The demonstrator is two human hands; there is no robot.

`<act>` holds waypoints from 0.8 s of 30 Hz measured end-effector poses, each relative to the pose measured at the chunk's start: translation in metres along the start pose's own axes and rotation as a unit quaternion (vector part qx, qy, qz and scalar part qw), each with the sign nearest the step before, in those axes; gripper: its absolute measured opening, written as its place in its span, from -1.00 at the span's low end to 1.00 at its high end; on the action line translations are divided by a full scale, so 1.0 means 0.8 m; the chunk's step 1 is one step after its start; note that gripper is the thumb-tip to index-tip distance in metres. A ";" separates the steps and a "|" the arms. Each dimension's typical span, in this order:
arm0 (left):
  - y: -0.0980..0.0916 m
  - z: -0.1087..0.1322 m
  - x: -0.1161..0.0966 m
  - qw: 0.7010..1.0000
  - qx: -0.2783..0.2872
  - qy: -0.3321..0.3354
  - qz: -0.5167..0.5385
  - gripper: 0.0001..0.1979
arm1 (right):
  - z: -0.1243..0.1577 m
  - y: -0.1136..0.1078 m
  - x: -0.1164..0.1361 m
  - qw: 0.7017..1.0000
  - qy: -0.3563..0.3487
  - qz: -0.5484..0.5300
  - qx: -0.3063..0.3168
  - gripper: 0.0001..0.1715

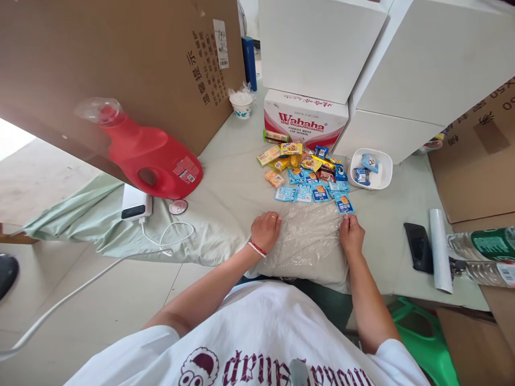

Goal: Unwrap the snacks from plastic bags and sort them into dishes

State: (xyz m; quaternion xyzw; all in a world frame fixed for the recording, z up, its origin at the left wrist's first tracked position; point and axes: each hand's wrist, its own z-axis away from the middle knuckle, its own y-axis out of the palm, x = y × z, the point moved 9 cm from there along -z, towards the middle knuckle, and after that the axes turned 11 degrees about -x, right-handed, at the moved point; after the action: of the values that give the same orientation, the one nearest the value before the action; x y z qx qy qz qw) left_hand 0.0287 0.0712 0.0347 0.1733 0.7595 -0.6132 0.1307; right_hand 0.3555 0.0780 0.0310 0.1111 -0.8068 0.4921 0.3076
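My right hand [352, 235] is closed, with thumb and fingers pinching the near edge of a blue snack packet [344, 202]. Curled into a loose fist, my left hand [266, 230] rests at the left side of a crinkled clear plastic bag [308, 236]; whether it grips anything is hidden. Beyond the bag lie several blue cracker packets [303, 193] in rough rows. Behind them is a heap of yellow wrapped snacks [292, 148], with an orange packet [274, 178] at its left. A white bowl [386, 183] to the right holds two blue packets.
A Wahaba-style water carton [277, 115] stands behind the snacks, under white cabinets [322, 48]. To the left are a red jug [156, 158], a white power bank [137, 203] with a cable, and a paper cup [242, 107]. A phone [418, 246], white roll [440, 252] and bottles [491, 244] lie right.
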 end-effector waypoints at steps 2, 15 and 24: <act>0.001 0.007 -0.012 1.000 0.007 0.024 -0.003 -0.66 | -0.001 0.002 0.000 1.000 -0.002 0.004 0.000 -0.37; 0.002 -0.017 0.031 0.990 -0.043 -0.069 0.115 -0.73 | 0.002 -0.002 0.001 1.000 0.008 0.014 -0.014 -0.36; -0.034 -0.030 0.060 0.981 -0.135 -0.110 0.080 -0.73 | -0.035 0.031 0.047 1.000 -0.004 -0.023 0.008 -0.42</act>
State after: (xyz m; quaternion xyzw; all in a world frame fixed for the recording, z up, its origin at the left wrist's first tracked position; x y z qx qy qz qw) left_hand -0.0262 0.0944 0.0443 0.1462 0.7997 -0.5081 0.2845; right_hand 0.3250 0.1193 0.0445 0.1339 -0.8014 0.4909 0.3142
